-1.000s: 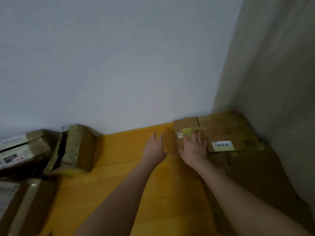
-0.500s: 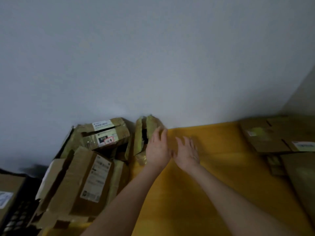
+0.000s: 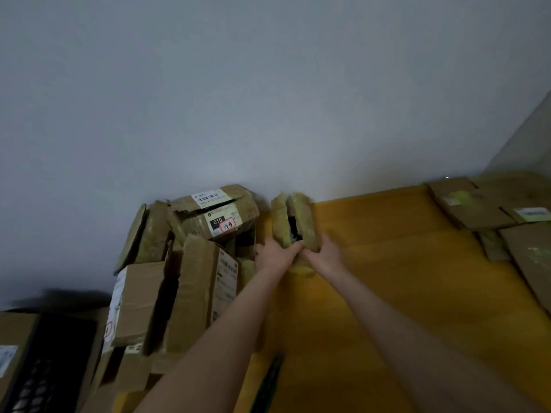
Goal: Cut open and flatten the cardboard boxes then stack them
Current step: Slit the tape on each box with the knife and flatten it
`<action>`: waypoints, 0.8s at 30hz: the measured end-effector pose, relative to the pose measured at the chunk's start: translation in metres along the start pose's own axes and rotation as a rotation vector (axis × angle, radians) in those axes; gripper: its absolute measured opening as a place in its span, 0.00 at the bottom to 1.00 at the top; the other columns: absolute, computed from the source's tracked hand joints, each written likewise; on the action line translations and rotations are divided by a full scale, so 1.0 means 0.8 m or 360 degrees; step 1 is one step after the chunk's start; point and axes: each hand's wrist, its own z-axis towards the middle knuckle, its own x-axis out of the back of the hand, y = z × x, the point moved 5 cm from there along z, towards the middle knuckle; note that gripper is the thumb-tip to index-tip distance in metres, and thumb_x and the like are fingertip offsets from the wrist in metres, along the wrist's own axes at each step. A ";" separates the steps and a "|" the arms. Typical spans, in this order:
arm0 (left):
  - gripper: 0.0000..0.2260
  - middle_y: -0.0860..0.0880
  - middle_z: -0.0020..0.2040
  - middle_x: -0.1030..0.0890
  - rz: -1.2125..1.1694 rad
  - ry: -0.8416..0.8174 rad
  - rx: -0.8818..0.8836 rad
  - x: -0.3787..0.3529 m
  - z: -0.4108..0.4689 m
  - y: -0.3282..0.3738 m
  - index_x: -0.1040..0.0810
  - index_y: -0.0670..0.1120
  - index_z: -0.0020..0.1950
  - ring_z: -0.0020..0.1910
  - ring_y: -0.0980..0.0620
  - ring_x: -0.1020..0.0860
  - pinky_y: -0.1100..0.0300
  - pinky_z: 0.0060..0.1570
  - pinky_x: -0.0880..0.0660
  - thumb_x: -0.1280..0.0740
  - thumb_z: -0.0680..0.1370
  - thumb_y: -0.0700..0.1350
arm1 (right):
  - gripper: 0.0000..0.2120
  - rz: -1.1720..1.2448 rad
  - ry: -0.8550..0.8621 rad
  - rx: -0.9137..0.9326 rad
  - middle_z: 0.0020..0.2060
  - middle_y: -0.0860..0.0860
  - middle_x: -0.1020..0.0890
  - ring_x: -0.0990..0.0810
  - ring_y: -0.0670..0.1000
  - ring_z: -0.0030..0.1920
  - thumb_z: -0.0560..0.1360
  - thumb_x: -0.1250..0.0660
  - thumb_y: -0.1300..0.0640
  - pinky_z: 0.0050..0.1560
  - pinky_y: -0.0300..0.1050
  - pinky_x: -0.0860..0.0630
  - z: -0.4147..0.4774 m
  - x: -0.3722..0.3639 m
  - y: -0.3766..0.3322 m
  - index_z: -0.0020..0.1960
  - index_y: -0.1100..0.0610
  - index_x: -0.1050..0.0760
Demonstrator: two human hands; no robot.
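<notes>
Dim room corner, yellow floor (image 3: 387, 293).
A plain grey-white wall (image 3: 268, 99) rises just beyond the left hand (image 3: 272, 255); a side wall (image 3: 532, 138) meets it far to the right of the right hand (image 3: 326, 254).

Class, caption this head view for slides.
Left hand and right hand grip a small yellow-taped cardboard box beside piled brown cardboard boxes.

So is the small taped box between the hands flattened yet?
Not flattened. The small box keeps its full depth, with a dark gap split open along its middle. The left hand and right hand grip its near end.
</notes>
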 end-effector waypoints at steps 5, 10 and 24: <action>0.18 0.41 0.61 0.27 0.0503 0.0044 -0.0233 -0.013 -0.041 0.001 0.28 0.44 0.64 0.55 0.43 0.24 0.52 0.51 0.27 0.41 0.80 0.55 | 0.18 -0.0145 0.0045 -0.0082 0.49 0.51 0.20 0.22 0.51 0.44 0.76 0.37 0.44 0.43 0.45 0.24 -0.056 0.022 0.016 0.61 0.52 0.26; 0.14 0.48 0.36 0.26 0.0139 0.0092 -0.0394 -0.009 -0.076 -0.021 0.27 0.45 0.40 0.34 0.52 0.27 0.58 0.35 0.28 0.45 0.83 0.45 | 0.15 -0.0131 0.0067 -0.0153 0.31 0.50 0.28 0.33 0.48 0.28 0.82 0.44 0.54 0.26 0.40 0.39 -0.099 0.049 0.049 0.61 0.59 0.24; 0.37 0.46 0.77 0.43 0.0061 -0.0346 -0.0675 -0.045 -0.157 -0.050 0.46 0.50 0.79 0.75 0.45 0.41 0.48 0.73 0.39 0.31 0.75 0.41 | 0.24 0.0529 -0.0233 -0.0199 0.64 0.51 0.25 0.26 0.55 0.65 0.80 0.42 0.41 0.65 0.49 0.29 -0.191 0.032 0.094 0.68 0.55 0.28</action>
